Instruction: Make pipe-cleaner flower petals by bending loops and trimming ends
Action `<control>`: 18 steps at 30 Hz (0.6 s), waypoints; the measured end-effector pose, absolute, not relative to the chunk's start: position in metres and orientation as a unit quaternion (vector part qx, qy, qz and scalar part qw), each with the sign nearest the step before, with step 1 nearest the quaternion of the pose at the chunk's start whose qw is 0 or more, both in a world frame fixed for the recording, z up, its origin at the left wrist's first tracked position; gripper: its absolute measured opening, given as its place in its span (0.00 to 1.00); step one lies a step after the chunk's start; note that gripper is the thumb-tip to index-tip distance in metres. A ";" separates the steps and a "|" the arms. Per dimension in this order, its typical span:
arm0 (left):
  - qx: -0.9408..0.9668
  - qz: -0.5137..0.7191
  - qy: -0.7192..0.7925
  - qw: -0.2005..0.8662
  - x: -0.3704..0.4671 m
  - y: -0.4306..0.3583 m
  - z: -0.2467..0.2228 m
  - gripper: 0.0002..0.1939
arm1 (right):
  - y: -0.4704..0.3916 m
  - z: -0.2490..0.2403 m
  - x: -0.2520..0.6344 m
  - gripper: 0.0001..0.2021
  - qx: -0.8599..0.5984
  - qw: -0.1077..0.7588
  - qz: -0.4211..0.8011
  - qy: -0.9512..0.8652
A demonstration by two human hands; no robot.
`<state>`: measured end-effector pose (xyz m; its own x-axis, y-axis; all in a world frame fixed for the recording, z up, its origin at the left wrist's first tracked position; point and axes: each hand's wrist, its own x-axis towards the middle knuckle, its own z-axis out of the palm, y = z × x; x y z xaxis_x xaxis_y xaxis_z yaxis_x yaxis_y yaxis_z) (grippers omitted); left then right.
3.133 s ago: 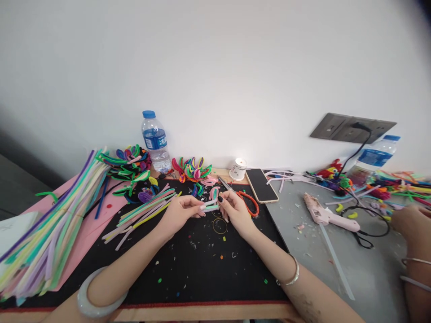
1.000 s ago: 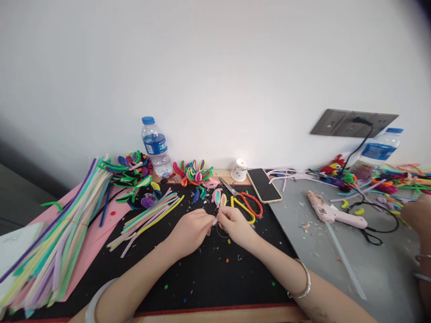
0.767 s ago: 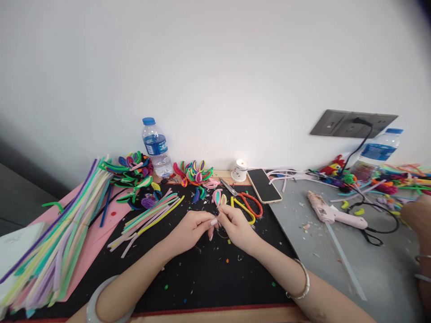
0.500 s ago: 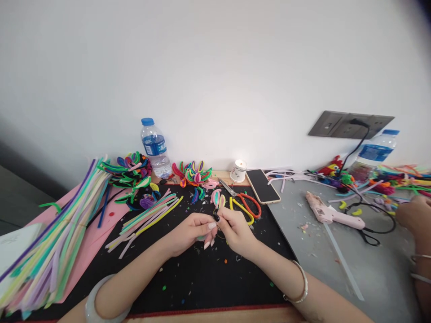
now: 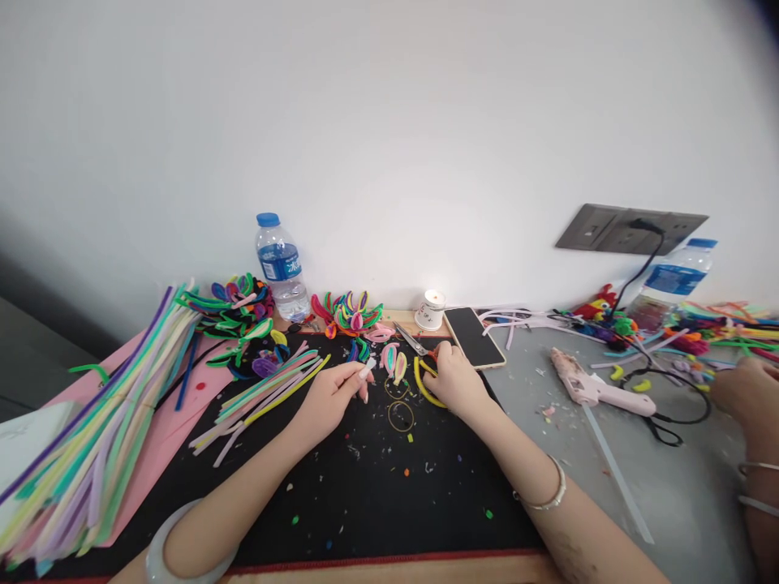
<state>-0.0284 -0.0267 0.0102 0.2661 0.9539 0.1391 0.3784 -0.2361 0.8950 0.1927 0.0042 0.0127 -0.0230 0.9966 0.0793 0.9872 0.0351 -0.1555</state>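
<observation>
My left hand [image 5: 333,397] is closed in a pinch over the black mat [image 5: 377,503]. Something small and pale shows at its fingertips, too small to name. My right hand [image 5: 461,383] has its fingers curled over the orange handles of the scissors [image 5: 411,339], which lie with their blades pointing back and left. A yellow pipe cleaner [image 5: 419,381] bends out beside that hand. Between the hands lie looped pipe-cleaner petals [image 5: 390,360] in pink, green and yellow. Two thin rings [image 5: 400,416] rest just in front of them.
Left lies a big bundle of pastel pipe cleaners [image 5: 115,430], with a smaller bundle [image 5: 261,397] beside it. Behind stand a water bottle [image 5: 281,268], a paper cup [image 5: 431,311] and a phone [image 5: 475,337]. Right are a glue gun [image 5: 600,389] with its cord and another person's hand [image 5: 746,389].
My hands have parted. The right one let go of the petals, now lying on the mat, and moved right onto the scissors' handles. My left hand shifted slightly left and up.
</observation>
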 end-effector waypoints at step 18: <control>0.602 0.472 0.466 0.445 -0.031 -0.021 0.008 0.14 | 0.011 0.012 0.194 0.13 -0.588 0.262 0.165 -0.748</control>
